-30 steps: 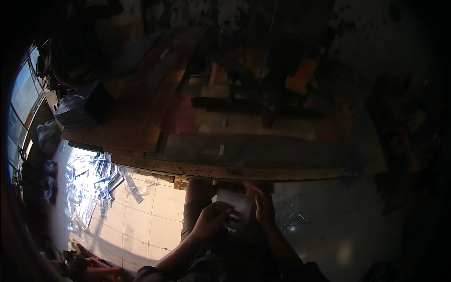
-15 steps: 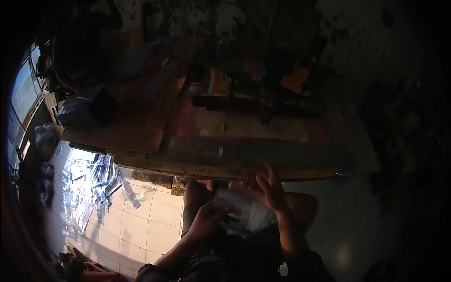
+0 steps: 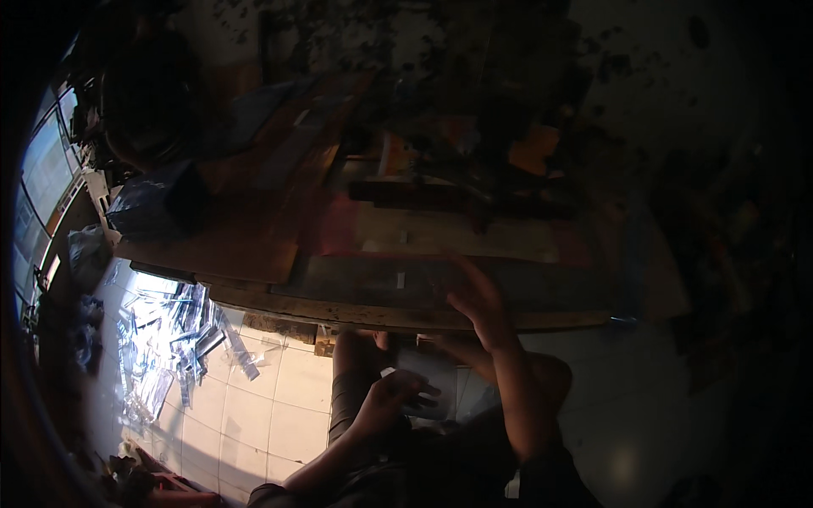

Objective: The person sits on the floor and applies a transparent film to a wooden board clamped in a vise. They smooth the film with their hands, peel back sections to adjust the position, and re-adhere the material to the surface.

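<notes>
The wide wooden table (image 3: 246, 295) spans the view, its near edge above the person's knees. Below it, shiny strips (image 3: 174, 339) lie heaped on the tiled floor (image 3: 288, 394) to the left. A dark bar (image 3: 406, 195) crosses the tabletop. The right hand (image 3: 476, 298) has just moved up from beside the clear sheet to the table's near edge; its fingers reach forward, blurred, and I cannot tell how far they part or whether they grip anything. That seems to leave the sheet to one hand. The left hand (image 3: 396, 393) is over the lap, fingers partly curled on the clear sheet (image 3: 439, 372). Smallest, a pale slip (image 3: 400, 280) lies on the tabletop, left of the right hand.
</notes>
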The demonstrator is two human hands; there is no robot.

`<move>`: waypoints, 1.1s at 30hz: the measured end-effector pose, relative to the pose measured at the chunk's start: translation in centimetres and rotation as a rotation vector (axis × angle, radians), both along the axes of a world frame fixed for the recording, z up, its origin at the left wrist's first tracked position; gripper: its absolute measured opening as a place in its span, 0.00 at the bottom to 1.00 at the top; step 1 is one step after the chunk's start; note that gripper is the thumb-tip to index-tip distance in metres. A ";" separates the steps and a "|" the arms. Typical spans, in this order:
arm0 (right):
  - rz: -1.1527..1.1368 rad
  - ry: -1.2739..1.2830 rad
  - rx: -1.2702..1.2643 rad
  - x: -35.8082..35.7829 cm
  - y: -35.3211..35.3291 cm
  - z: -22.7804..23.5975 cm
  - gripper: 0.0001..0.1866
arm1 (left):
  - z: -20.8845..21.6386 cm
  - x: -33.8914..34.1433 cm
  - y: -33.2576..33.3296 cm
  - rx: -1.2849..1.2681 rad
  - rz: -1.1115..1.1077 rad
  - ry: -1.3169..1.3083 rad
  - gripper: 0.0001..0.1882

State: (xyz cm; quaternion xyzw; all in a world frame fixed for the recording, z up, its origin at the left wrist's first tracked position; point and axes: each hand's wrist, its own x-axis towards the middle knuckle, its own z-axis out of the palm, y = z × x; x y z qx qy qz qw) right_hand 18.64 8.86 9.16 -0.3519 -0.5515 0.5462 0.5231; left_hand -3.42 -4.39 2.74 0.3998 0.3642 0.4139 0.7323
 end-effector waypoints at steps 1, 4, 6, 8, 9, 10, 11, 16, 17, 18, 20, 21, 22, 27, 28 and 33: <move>0.024 0.076 -0.051 0.4 -1.2 -0.1 0.35 | -0.5 0.2 -0.1 0.004 -0.022 -0.007 0.17; 0.003 0.130 -0.108 1.1 -3.9 1.2 0.37 | -2.9 0.9 -0.3 -0.034 -0.081 0.059 0.17; -0.031 0.121 -0.038 1.8 -4.3 0.3 0.35 | -4.3 1.5 -0.4 -0.057 -0.130 0.085 0.16; -0.053 0.116 0.043 2.5 -4.5 -0.8 0.34 | -6.5 2.2 -0.6 -0.074 -0.170 0.089 0.15; -0.090 0.074 0.052 2.9 -4.5 -1.0 0.33 | -6.9 2.5 -0.6 -0.081 -0.189 0.090 0.15; -0.126 0.032 0.061 3.2 -4.5 -1.0 0.32 | -7.3 2.8 -0.7 -0.081 -0.200 0.106 0.15; -0.162 -0.011 0.069 3.6 -4.4 -1.0 0.31 | -7.7 3.1 -0.8 -0.081 -0.210 0.121 0.16; -0.175 -0.126 0.090 5.2 -3.5 0.6 0.28 | -7.6 4.0 -1.1 -0.130 -0.254 0.136 0.17; -0.176 -0.156 0.092 5.5 -3.3 0.6 0.28 | -7.6 4.0 -1.2 -0.129 -0.262 0.145 0.17; -0.185 -0.159 0.083 5.9 -3.1 0.5 0.29 | -7.7 4.0 -1.2 -0.126 -0.267 0.157 0.17; -0.202 -0.166 0.064 6.7 -2.5 0.2 0.29 | -7.9 3.9 -1.3 -0.141 -0.264 0.147 0.15; -0.219 -0.150 0.037 6.4 -2.6 1.3 0.29 | -8.1 3.8 -1.4 -0.151 -0.259 0.142 0.14; -0.216 -0.172 0.038 6.5 -2.4 1.3 0.29 | -8.6 3.8 -1.5 -0.131 -0.258 0.154 0.15; -0.236 -0.295 0.063 7.2 -2.4 2.6 0.30 | -9.0 3.8 -1.6 -0.109 -0.257 0.184 0.16; -0.230 -0.283 0.054 7.3 -2.6 2.8 0.30 | -8.9 3.8 -1.5 -0.120 -0.249 0.170 0.16; -0.188 -0.276 0.194 8.0 -2.7 3.5 0.29 | -8.1 4.0 -1.0 -0.136 -0.212 0.164 0.15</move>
